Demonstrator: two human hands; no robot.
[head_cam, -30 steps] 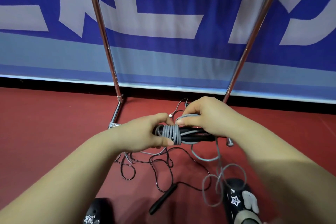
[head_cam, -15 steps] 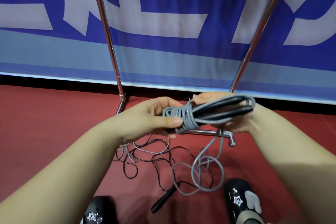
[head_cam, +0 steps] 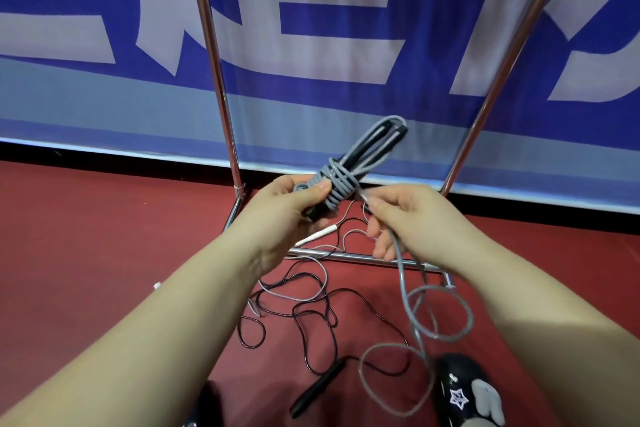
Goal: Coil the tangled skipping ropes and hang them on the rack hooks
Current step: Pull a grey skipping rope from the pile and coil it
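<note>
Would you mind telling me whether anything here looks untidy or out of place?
Yes. A thin black rope and a pale one lie tangled on the red floor around the rack base. The grey rope bundle in the left hand trails a loose looping tail.

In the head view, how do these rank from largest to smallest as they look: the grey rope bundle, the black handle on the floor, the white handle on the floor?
1. grey rope bundle, held by the left hand, though it is nearer the camera
2. black handle
3. white handle
</note>
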